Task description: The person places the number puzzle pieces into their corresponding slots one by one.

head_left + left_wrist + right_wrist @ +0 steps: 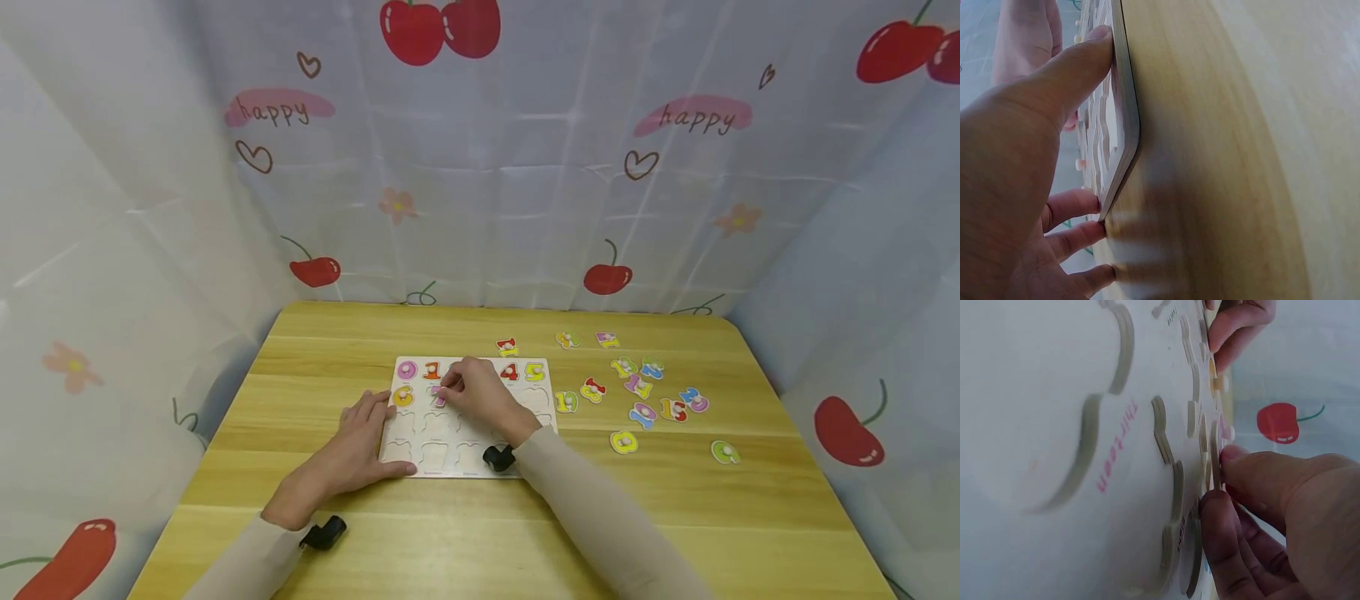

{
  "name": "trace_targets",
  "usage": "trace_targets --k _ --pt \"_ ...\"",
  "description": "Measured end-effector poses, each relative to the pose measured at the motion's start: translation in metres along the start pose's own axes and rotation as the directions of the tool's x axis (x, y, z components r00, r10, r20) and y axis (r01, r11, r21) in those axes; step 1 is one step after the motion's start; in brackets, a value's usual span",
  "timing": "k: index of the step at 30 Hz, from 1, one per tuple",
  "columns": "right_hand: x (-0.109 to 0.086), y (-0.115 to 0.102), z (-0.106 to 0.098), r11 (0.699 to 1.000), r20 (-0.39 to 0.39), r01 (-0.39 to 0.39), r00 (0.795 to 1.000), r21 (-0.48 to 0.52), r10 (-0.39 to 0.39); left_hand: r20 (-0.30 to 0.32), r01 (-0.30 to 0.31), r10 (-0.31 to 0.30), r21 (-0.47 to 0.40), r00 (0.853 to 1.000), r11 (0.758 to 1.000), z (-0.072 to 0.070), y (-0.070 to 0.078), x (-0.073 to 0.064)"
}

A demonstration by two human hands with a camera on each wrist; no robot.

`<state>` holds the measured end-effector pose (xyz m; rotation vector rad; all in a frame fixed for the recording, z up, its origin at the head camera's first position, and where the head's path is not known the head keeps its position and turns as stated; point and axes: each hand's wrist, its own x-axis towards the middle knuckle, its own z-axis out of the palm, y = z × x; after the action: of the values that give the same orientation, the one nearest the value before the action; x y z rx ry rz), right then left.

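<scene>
**Two hands at a number puzzle board**

Head view: the right hand (486,400) pinches a pink number piece (438,399) over the second row of the puzzle board (450,450), just right of the orange six (402,396). Loose number pieces (624,442) lie on the table (420,542), right of the board.

Left wrist view: the left hand (1041,162), fingers extended and grasping nothing, rests its thumb on the board beside a corner.

Right wrist view: thumb and fingers hold the piece nearly edge-on; its numeral is probably a seven.
</scene>
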<state>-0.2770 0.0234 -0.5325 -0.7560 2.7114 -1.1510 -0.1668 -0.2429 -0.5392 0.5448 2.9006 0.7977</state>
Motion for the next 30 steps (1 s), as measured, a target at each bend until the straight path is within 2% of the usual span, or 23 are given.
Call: trace_targets --k 4,9,15,22,30 --pt "0.002 -0.005 0.007 0.998 -0.010 -0.015 1.000 -0.057 0.014 0.020 0.018 -0.019 0.014 1.000 1.000 0.001 0.000 0.000" --pt "0.003 -0.008 0.010 0.997 -0.020 -0.032 0.999 -0.077 0.030 0.037 0.037 -0.037 0.012 0.999 0.999 0.003 0.000 0.000" --pt "0.003 -0.011 0.010 0.996 0.001 -0.050 0.999 -0.080 0.051 0.028 0.020 -0.020 0.016 0.999 1.000 0.002 0.000 0.000" --pt "0.003 -0.014 0.008 0.996 0.014 -0.050 0.999 -0.069 0.051 0.033 0.033 -0.033 0.013 0.999 0.999 -0.001 -0.001 0.000" --pt "-0.005 -0.007 0.002 0.994 0.022 -0.039 0.999 -0.101 0.042 0.017 0.012 -0.013 0.012 1.000 1.000 -0.001 -0.002 0.000"
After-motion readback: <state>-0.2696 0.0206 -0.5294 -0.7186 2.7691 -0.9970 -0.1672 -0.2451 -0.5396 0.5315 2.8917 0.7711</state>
